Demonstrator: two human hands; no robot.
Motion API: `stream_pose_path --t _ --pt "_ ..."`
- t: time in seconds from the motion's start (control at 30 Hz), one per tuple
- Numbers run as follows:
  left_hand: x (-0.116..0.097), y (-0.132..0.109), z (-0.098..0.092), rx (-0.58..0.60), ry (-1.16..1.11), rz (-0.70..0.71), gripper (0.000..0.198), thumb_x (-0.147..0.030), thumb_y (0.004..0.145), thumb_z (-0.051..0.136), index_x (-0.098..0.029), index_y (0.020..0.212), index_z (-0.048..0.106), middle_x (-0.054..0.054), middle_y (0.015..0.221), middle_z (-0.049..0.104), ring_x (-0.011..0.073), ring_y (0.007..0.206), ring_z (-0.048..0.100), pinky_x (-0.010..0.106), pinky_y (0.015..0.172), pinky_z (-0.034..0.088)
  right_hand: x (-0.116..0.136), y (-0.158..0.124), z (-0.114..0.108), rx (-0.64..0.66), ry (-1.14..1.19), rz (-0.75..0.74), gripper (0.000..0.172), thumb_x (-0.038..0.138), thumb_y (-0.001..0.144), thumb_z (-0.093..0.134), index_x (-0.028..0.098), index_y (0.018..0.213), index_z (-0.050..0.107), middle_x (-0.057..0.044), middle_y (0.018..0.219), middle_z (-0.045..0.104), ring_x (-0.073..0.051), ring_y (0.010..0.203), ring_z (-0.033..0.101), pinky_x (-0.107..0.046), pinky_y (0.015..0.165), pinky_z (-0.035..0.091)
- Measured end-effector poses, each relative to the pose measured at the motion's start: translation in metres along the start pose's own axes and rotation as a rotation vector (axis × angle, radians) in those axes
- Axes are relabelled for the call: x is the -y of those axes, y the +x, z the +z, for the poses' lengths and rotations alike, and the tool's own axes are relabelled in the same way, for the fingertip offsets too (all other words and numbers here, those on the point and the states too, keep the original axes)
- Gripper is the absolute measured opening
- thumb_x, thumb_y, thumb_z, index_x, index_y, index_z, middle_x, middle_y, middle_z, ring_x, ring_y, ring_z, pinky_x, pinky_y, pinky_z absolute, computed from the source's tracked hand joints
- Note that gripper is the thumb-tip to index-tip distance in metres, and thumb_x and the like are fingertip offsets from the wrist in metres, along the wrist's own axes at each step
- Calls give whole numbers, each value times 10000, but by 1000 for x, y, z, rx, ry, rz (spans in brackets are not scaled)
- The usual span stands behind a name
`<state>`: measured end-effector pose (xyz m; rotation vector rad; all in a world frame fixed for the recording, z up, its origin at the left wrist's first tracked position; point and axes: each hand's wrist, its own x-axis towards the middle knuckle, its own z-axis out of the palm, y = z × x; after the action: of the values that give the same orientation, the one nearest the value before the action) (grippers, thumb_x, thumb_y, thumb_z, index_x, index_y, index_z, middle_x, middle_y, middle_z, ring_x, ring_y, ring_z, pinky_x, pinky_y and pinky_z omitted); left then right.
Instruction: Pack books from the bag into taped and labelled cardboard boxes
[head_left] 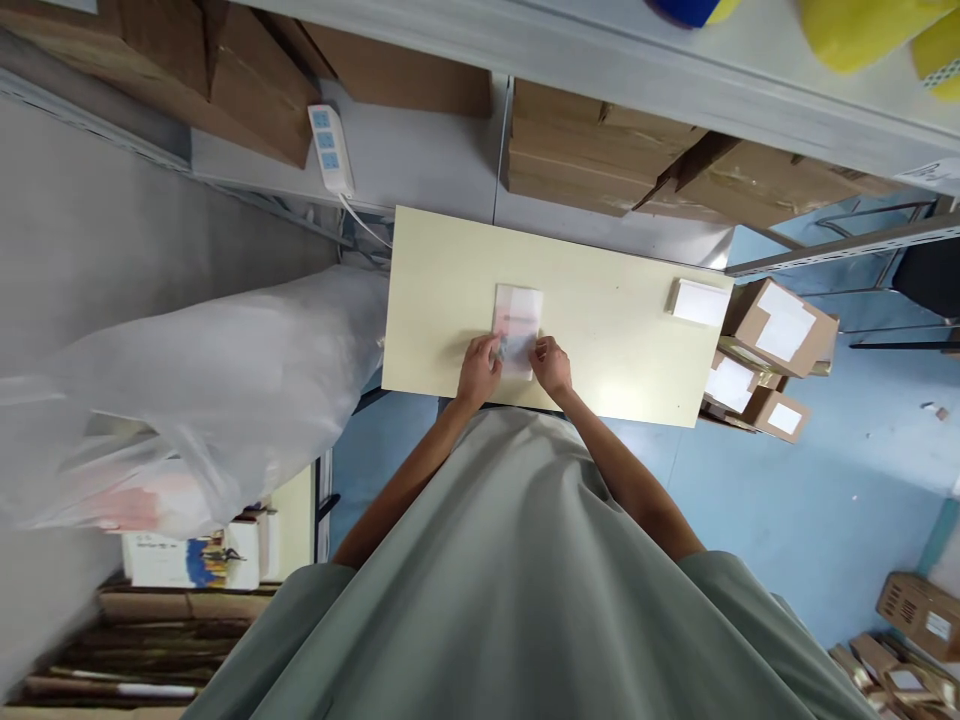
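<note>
A flat pale packet [517, 312] in clear wrap lies on the cream table [600, 330], lengthwise away from me. My left hand [480, 367] rests on its near left edge with fingers curled onto it. My right hand [551, 363] grips its near right edge the same way. Both hands press or pinch the packet's near end against the tabletop.
A small white stack [699, 301] sits at the table's right end. Labelled cardboard boxes [780, 325] stand on the blue floor to the right. A large clear plastic bag [195, 390] bulges to the left. Shelves behind carry brown cartons [592, 150] and a power strip [331, 150].
</note>
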<state>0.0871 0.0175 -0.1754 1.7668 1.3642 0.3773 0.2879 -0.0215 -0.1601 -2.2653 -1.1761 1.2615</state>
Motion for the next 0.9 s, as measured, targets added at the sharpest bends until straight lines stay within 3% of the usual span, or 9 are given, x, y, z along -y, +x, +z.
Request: stream_pose_path --t 0.13,0.3,0.43,0.6,0.73,0.9 --pt "14 6 -20 14 0 -2 520 -94 943 601 -200 1448 668 164 1498 682 309 1456 632 501 1281 533 22 7 18 -8 -43 15 119 235 1050 594 251 1167 579 -94 1105 815 -270 1000 769 -388 955 571" --pt "43 20 -59 -7 7 -71 545 -100 940 600 -199 1471 675 169 1501 682 318 1426 659 511 1250 567 67 27 46 26 -64 5 143 205 1059 568 245 1196 571 -112 1146 803 -290 1039 759 -397 975 566" --pt "69 41 -94 -60 42 -86 541 -89 911 612 -202 1430 709 160 1510 698 309 1469 635 502 1313 507 112 50 73 35 -75 -33 156 176 1058 547 231 1202 571 -141 1199 794 -305 1090 750 -411 1006 567" --pt "89 75 -131 -31 93 -87 544 -99 875 634 -186 1402 735 162 1535 710 318 1536 593 521 1366 438 161 75 99 57 -68 -33 205 156 1061 553 198 1259 585 -168 1240 796 -303 1159 756 -410 1055 565" --pt "87 82 -152 -5 73 -91 516 -134 893 648 -184 1399 739 176 1542 713 345 1545 598 554 1372 423 179 77 102 90 -85 -21 268 178 1065 606 182 1333 597 -174 1277 808 -316 1236 762 -428 1095 567" --pt "71 53 -168 -35 43 -159 443 -169 948 635 -194 1378 736 172 1542 709 342 1498 628 542 1320 485 172 56 77 132 -97 -60 319 263 1100 640 194 1408 598 -151 1292 826 -283 1229 786 -413 1085 587"
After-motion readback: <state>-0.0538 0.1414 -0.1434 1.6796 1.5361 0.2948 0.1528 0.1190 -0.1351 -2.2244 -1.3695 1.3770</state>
